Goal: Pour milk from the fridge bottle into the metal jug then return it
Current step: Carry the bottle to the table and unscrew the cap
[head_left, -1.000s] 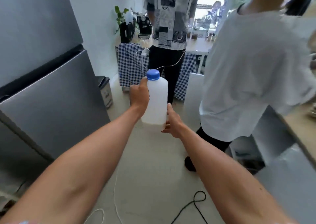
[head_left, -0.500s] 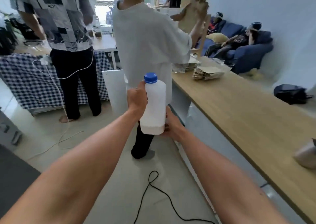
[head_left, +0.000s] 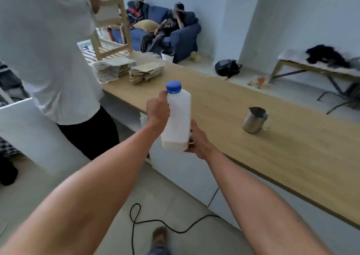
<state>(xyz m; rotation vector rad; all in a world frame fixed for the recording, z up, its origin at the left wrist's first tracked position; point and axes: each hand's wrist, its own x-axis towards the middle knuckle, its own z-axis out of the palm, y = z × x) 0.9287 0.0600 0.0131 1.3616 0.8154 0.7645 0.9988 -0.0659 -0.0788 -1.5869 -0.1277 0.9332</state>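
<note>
I hold a white plastic milk bottle [head_left: 178, 118] with a blue cap upright in front of me, above the floor beside the counter. My left hand [head_left: 158, 111] grips its upper left side near the neck. My right hand [head_left: 198, 140] cups its base from the right. A little milk shows at the bottom of the bottle. The metal jug [head_left: 254, 120] stands upright on the long wooden counter [head_left: 292, 141], to the right of the bottle and apart from it, its spout turned away from me.
A person in a white shirt [head_left: 48, 60] stands close on the left at the counter's end. Stacks of brown paper bags [head_left: 145, 72] lie on the counter's far end. A black cable [head_left: 136, 217] loops on the floor. Two people sit on a blue sofa [head_left: 175, 34].
My view has swung right, from the fridge across the room to the counter. The metal jug has come into view. Both hands keep the same hold on the bottle.
</note>
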